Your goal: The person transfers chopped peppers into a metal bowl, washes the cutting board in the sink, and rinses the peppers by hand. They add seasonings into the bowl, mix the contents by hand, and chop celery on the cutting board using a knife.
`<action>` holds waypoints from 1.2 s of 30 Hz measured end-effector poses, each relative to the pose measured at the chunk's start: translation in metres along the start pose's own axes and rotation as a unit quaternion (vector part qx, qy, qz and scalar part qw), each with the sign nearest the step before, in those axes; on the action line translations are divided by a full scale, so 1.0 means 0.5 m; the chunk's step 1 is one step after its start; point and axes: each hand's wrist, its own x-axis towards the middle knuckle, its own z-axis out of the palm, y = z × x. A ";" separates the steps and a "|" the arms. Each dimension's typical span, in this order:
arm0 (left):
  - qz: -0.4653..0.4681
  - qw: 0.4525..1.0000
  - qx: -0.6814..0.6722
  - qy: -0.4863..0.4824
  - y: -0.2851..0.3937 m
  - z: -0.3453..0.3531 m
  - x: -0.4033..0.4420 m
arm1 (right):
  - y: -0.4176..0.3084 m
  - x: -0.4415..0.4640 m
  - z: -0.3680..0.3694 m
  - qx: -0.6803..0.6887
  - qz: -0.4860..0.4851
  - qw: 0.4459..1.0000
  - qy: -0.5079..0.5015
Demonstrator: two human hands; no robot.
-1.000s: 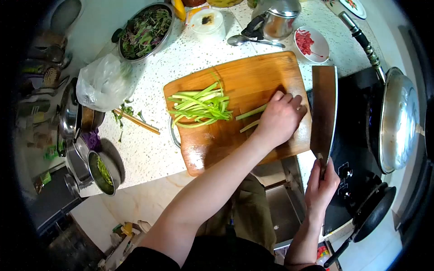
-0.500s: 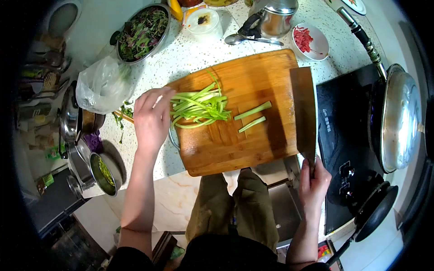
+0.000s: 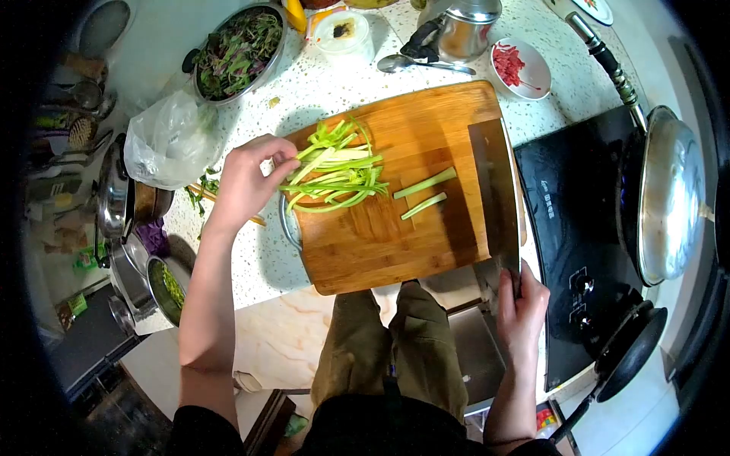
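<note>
My left hand (image 3: 255,178) pinches the left ends of some green stalks (image 3: 338,171), which lie in a loose pile on the left part of the wooden cutting board (image 3: 365,251). Two separate stalk pieces (image 3: 424,184) rest near the middle of the board. My right hand (image 3: 522,308) is closed around the handle of a cleaver (image 3: 496,194). Its broad blade is over the board's right edge, apart from the stalks.
A bowl of leaves (image 3: 239,53), a plastic bag (image 3: 169,140), a white tub (image 3: 342,38), a spoon (image 3: 426,66), a metal kettle (image 3: 468,30) and a bowl of red strips (image 3: 521,68) surround the board. Right are a lidded wok (image 3: 673,197) and a black pan (image 3: 635,353).
My left hand has gone from the board's right side to the pile at the left and taken hold of stalks, lifting some slightly. The cleaver has shifted left over the board's edge.
</note>
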 end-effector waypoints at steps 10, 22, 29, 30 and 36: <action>-0.099 0.982 -0.161 0.024 -0.053 0.031 -0.013 | 0.005 -0.003 0.004 -0.001 -0.003 1.000 0.010; 0.141 0.978 0.152 0.014 0.010 0.053 0.016 | 0.005 -0.002 0.004 0.009 0.017 1.000 -0.006; 0.079 0.972 0.165 -0.149 0.006 0.024 0.058 | -0.003 -0.001 0.000 -0.010 0.022 0.999 -0.031; 0.080 0.972 0.140 -0.171 0.003 0.018 0.061 | -0.005 -0.001 0.003 -0.010 0.022 0.999 -0.031; -0.152 0.966 -0.122 -0.172 -0.026 -0.014 0.055 | -0.013 -0.008 0.045 -0.056 -0.028 0.998 0.024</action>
